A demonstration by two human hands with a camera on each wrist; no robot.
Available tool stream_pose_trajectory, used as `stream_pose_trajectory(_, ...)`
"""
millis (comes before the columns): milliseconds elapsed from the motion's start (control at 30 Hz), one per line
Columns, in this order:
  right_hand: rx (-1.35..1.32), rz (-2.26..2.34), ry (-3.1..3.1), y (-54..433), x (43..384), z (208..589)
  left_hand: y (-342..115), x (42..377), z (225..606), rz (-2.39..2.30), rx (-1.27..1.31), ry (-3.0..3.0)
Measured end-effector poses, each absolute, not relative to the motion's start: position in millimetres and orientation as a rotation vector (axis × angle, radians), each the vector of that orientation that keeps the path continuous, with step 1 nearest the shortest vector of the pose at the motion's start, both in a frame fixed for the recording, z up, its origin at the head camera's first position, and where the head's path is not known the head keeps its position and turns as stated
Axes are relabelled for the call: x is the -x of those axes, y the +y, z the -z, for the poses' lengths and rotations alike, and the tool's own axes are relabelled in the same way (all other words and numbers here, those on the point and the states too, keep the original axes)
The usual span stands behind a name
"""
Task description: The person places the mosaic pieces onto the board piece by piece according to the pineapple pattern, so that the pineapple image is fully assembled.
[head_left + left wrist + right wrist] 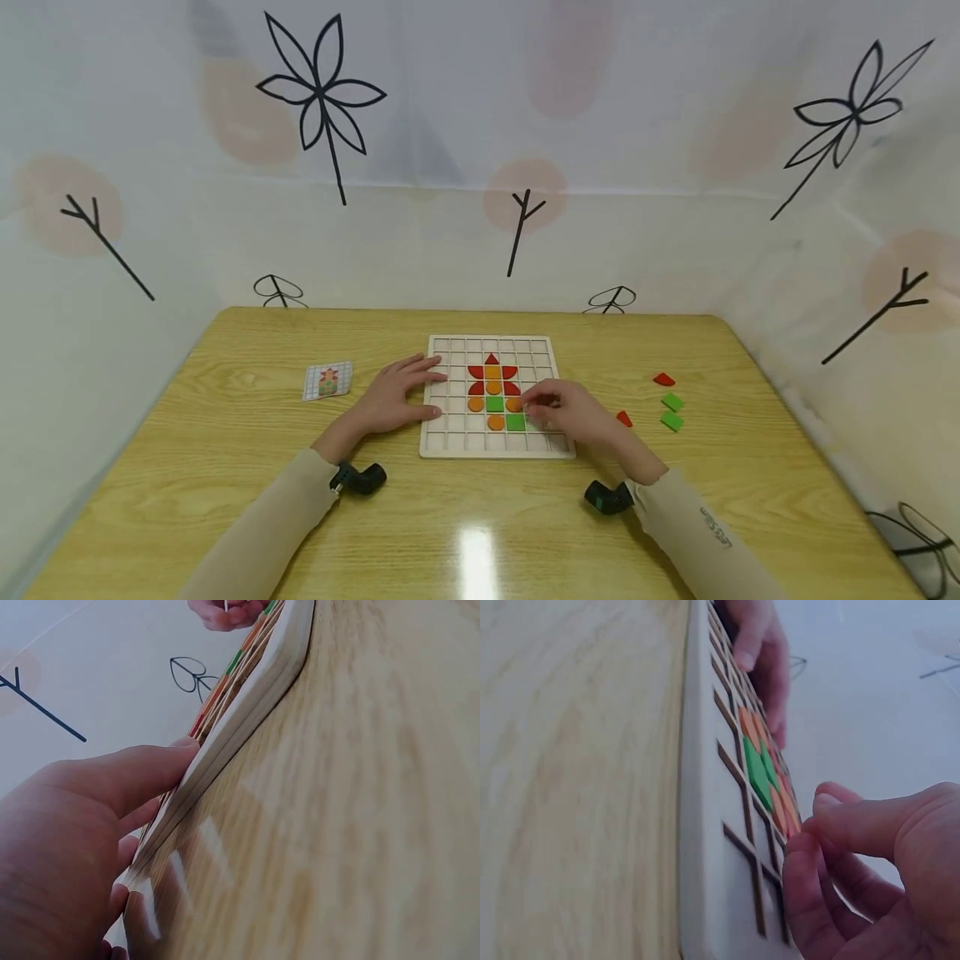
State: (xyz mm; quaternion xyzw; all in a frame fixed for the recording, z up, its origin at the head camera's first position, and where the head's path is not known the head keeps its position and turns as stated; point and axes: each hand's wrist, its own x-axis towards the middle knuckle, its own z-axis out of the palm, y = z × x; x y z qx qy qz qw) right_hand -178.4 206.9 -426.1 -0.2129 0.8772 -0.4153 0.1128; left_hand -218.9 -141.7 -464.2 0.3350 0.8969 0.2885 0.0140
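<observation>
A pale wooden grid board (pixel 465 446) lies on the table, bearing red, orange and green pieces. Among them are a red triangle (pixel 491 359) at the top, orange circles and green squares (pixel 516 422) lower down. My left hand (pixel 393 393) rests at the board's left edge, fingers extended over the rim, thumb (pixel 161 769) on the edge. With thumb and forefinger close together, my right hand (pixel 566 410) pinches at an orange circle (pixel 513 404) in the right part of the pattern. Its fingertips partly cover that circle's right side.
A small printed card (pixel 327 381) showing a coloured pattern lies left of the board. To the right are loose pieces: a red one (pixel 663 379), another red one (pixel 624 418) near the right wrist, and green squares (pixel 672 421). A patterned cloth (pixel 450 250) hangs behind the table.
</observation>
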Motion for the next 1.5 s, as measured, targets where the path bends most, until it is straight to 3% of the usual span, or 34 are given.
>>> stream_pose_trajectory(267, 0.591, 1.214, 2.767, 272.8, 178.9, 419.5, -139.2, 219.7, 465.0, -0.936, -1.050, 2.775)
stream_pose_trajectory(700, 0.124, 1.090, 2.961, 380.8, 163.6, 419.8, -139.3, 219.0, 462.7, -0.928, -1.045, 2.777)
stream_pose_trajectory(967, -0.005, 1.102, 2.816, 398.9, 169.0, 427.3, -139.3, 221.2, 461.9, -0.900, -1.051, 2.786)
stream_pose_trajectory(1500, 0.099, 1.227, 2.597, 413.9, 181.4, 422.7, -141.2, 218.8, 463.5, -0.926, -1.028, 2.785)
